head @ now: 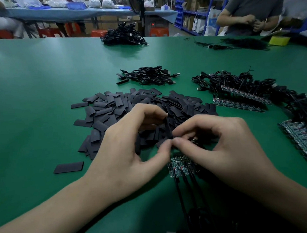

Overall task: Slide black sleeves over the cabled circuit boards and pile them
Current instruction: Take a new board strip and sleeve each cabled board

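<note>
My left hand (133,145) and my right hand (225,148) meet over a big heap of flat black sleeves (114,107) on the green table (35,96). Together they pinch one black sleeve (168,127), held upright between the thumbs and forefingers. Just below the hands lie a few small circuit boards (179,167) with black cables (185,190) running toward me. A pile of sleeved boards with cables (147,75) lies behind the heap.
More cabled circuit boards (239,94) lie in rows at the right, with another row (301,139) near the right edge. One loose sleeve (69,167) lies at the left. A cable pile (123,36) sits at the far edge; another person (250,10) works at the back right.
</note>
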